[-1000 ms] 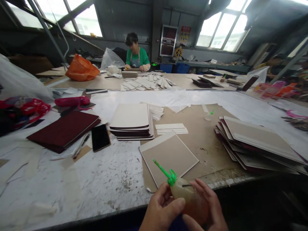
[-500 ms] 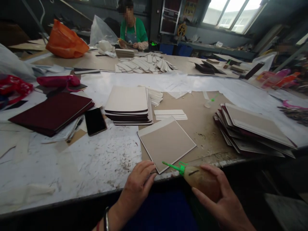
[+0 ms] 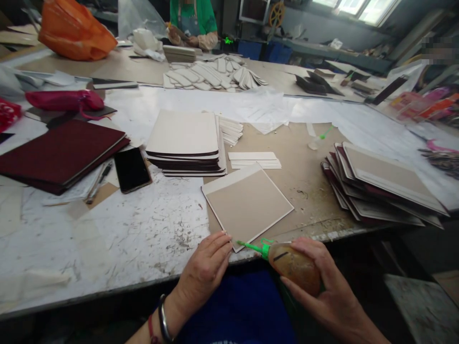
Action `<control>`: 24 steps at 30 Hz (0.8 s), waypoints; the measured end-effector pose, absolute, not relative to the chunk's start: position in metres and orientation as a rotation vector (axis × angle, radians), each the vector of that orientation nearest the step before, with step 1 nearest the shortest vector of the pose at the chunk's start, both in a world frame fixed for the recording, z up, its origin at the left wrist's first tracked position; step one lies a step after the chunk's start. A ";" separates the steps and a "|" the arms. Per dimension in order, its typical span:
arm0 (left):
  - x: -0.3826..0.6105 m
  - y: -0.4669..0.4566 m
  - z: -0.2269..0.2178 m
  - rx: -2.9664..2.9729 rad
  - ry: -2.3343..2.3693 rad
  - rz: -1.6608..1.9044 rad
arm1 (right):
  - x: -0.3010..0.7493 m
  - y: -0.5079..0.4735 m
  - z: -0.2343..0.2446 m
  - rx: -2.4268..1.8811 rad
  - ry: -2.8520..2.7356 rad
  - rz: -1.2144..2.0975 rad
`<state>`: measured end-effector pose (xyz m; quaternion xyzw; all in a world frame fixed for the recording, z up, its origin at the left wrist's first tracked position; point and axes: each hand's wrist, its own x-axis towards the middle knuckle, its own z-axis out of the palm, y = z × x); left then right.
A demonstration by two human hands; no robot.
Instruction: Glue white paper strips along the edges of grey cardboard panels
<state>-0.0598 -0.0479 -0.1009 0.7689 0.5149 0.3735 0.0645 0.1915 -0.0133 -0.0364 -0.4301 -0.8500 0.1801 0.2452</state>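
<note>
A glue bottle (image 3: 296,270) with an amber body and a long green nozzle lies tilted in my right hand (image 3: 328,282), which is wrapped round it. Its nozzle tip is over the near corner of a beige panel (image 3: 251,205) with a paler border strip. At that panel's lower left edge, the closed fingers of my left hand (image 3: 208,263) pinch the board near the corner. The panel lies askew on a brown sheet (image 3: 311,177) at the table's front edge.
Behind the panel are narrow pale strips (image 3: 254,160) and a tall stack of boards (image 3: 182,136). Another stack (image 3: 390,181) stands right. Dark red panels (image 3: 64,153) and a phone (image 3: 132,169) lie left. Across the table, a person in a green sleeve (image 3: 206,19) handles something.
My view has dipped, so the table things sit higher in the picture. The nozzle tip has shifted slightly left towards the panel's near corner. Both hands keep their holds.
</note>
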 end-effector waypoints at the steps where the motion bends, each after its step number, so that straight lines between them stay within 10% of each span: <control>1: -0.060 -0.047 -0.100 2.326 1.557 1.133 | 0.192 -0.013 -0.037 -1.162 -2.324 0.499; 24: -0.061 -0.047 -0.105 2.403 1.563 1.071 | 0.202 -0.001 -0.033 -1.127 -2.305 0.462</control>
